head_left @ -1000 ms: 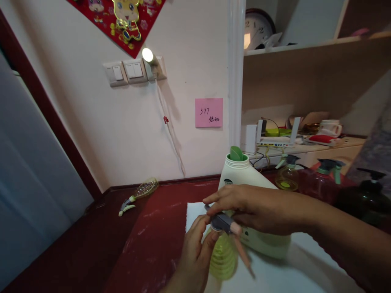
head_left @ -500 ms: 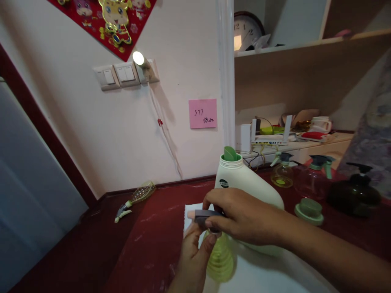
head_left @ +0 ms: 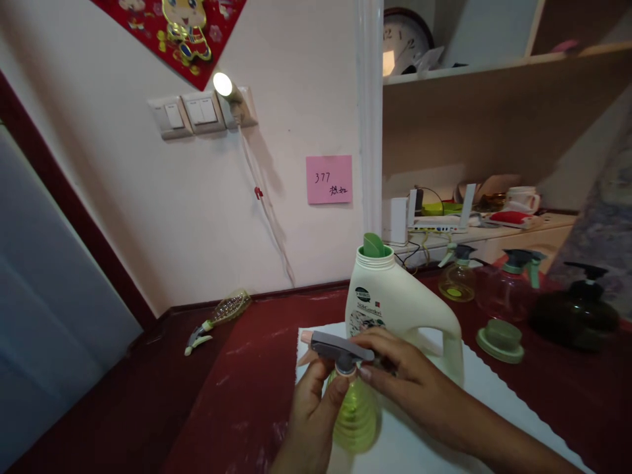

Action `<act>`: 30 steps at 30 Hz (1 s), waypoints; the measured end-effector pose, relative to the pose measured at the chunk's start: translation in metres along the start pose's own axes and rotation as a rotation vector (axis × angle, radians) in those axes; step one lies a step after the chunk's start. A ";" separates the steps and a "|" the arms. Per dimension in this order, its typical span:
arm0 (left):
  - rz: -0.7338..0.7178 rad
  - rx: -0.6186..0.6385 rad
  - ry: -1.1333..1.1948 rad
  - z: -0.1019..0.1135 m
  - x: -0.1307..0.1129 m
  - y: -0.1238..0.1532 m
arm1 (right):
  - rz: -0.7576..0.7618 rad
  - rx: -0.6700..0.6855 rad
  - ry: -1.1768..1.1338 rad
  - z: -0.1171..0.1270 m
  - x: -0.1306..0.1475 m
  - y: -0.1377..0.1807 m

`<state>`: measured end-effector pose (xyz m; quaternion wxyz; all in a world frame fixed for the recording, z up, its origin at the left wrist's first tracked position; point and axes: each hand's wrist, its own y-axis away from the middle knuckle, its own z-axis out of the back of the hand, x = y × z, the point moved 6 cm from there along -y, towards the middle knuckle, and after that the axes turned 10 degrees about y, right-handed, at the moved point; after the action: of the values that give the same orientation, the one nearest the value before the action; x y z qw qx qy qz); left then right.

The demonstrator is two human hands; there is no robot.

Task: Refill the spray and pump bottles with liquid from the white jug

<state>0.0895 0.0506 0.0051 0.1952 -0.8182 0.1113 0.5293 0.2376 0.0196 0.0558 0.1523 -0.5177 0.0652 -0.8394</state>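
My left hand [head_left: 309,421] is wrapped round the neck of a small yellow-green spray bottle [head_left: 356,418] that stands on a white cloth [head_left: 424,441]. My right hand [head_left: 395,375] pinches the bottle's grey trigger head [head_left: 338,349], whose pink nozzle tip points left. Just behind them stands a cream detergent jug [head_left: 395,306] with its green spout uncovered. The jug's green cap [head_left: 500,340] lies on the red table [head_left: 247,382] to the right.
Three more spray or pump bottles [head_left: 513,283] stand at the back right. Another spray bottle [head_left: 220,315] lies on its side near the left wall corner. A pink note [head_left: 329,179] and wall switches [head_left: 197,113] are on the wall; shelves hold clutter at right.
The trigger head has turned round on the bottle: its nozzle pointed down-right a second ago and now points left. My right hand slid back to the right, uncovering the jug.
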 end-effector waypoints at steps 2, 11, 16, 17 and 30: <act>-0.006 0.002 0.015 0.001 0.001 0.000 | 0.104 0.073 -0.098 -0.009 0.007 -0.002; 0.031 -0.017 0.118 0.002 0.010 -0.004 | 0.080 -0.027 -0.232 -0.018 -0.003 -0.010; -0.005 -0.045 0.061 0.008 0.009 -0.004 | 0.047 -0.113 -0.246 -0.025 -0.014 -0.010; 0.001 -0.051 0.063 0.009 0.009 -0.004 | 0.048 -0.113 -0.247 -0.024 -0.014 -0.011; 0.036 -0.163 0.072 0.014 0.012 0.002 | 0.120 0.050 -0.238 -0.015 -0.001 -0.009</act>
<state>0.0824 0.0548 -0.0112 0.1143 -0.8476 0.0895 0.5104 0.2232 0.0276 0.0503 0.2216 -0.6050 0.0565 -0.7627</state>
